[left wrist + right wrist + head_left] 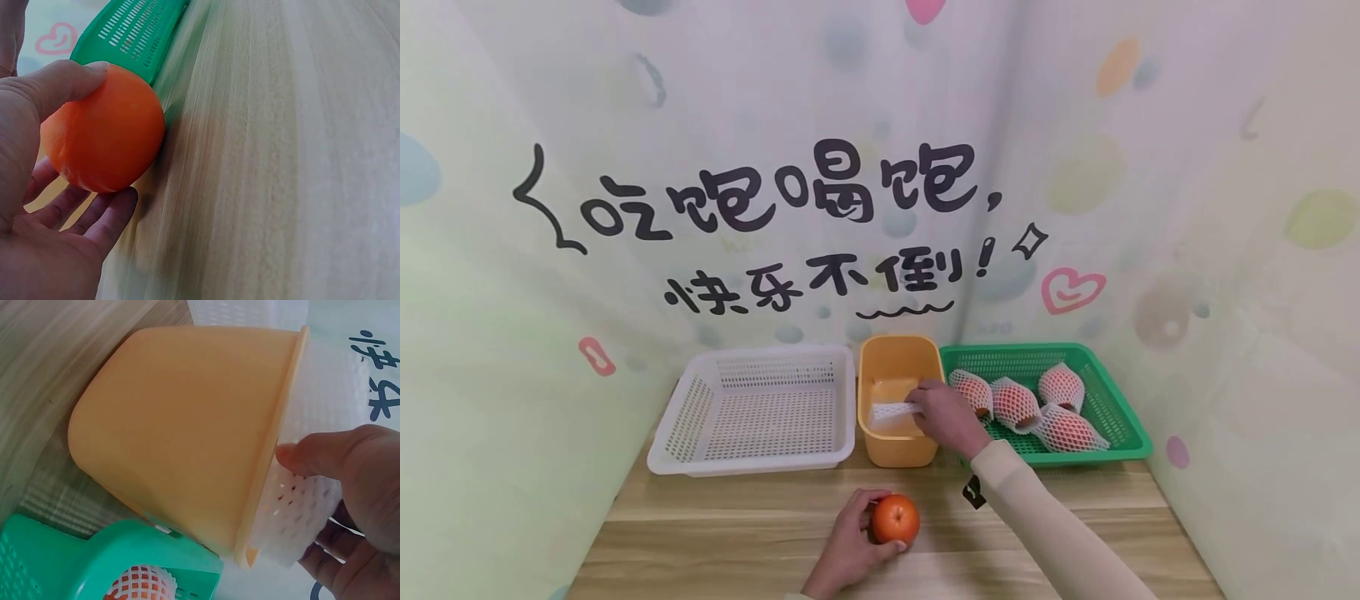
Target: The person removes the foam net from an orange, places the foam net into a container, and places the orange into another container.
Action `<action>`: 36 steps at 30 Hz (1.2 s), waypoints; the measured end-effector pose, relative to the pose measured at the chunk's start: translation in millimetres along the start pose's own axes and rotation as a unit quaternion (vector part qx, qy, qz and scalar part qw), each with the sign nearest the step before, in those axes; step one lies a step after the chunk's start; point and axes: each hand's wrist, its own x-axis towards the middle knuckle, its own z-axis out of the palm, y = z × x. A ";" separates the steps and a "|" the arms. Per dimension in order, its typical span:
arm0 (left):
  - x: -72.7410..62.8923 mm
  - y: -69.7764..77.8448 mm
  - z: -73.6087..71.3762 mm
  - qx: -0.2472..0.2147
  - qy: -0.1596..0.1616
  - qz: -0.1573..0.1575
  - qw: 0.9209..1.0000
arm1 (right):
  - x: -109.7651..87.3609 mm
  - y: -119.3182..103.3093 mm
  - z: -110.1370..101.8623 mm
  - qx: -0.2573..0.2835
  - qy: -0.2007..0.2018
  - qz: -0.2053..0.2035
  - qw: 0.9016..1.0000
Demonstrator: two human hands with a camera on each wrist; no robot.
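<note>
I log: one orange (896, 520), vivid, smooth, round, left hand (852, 540) grasping; at twelve o'clock, white foam net (895, 410), right hand (949, 414) pinching.

Right sleeve (1048, 521) — plain cream, wrist-length.

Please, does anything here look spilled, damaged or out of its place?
No spill or damage stands out. The left hand grips an orange fruit; the right hand holds white netting at the mouth of the yellow bin. Only a small dark object beside the right sleeve looks odd, since I cannot tell what it is.
</note>
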 end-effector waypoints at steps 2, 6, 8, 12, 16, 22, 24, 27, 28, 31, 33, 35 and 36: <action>-0.3 0.9 -0.5 -0.001 -0.001 -0.002 1.000 | 0.7 -1.7 -0.7 0.001 -0.020 0.011 1.000; -0.8 2.7 -0.9 0.005 -0.001 -0.005 1.000 | -0.2 -4.3 -4.4 0.020 -0.049 0.029 0.998; -0.3 3.5 -0.3 0.011 -0.004 -0.008 1.000 | -2.0 -3.9 -7.3 0.038 -0.054 0.037 0.997; 0.7 4.6 0.3 0.019 -0.008 -0.015 1.000 | -6.9 -0.5 -10.7 0.059 -0.044 0.039 0.997; 0.4 4.9 0.2 0.027 -0.002 -0.015 1.000 | -12.1 2.8 -11.0 0.064 -0.029 0.035 0.997; -2.3 0.1 -2.3 0.035 0.026 0.004 0.999 | -21.0 0.1 -10.3 0.098 -0.022 0.036 0.994; -2.6 -2.1 -4.5 0.036 0.035 0.015 0.999 | -24.0 -1.0 -9.5 0.108 -0.021 0.035 0.993; -2.1 -2.5 -10.6 0.030 0.046 0.024 0.998 | -28.6 -2.0 -7.4 0.124 -0.014 0.026 0.992; -1.8 -1.5 -13.5 0.029 0.050 0.022 0.998 | -30.0 -2.3 -6.4 0.127 -0.011 0.023 0.992; -0.9 5.2 -24.0 0.008 0.065 0.013 0.998 | -34.5 -4.0 -4.3 0.134 -0.006 0.014 0.991; -0.5 12.1 -32.1 -0.003 0.076 0.010 0.997 | -37.2 -5.6 -2.7 0.137 -0.006 0.011 0.991; 0.7 18.9 -40.4 -0.011 0.089 0.009 0.996 | -39.9 -7.6 -1.5 0.140 -0.008 0.008 0.990; 1.6 22.7 -44.7 -0.015 0.094 0.008 0.995 | -41.3 -8.6 -0.7 0.142 -0.010 0.007 0.990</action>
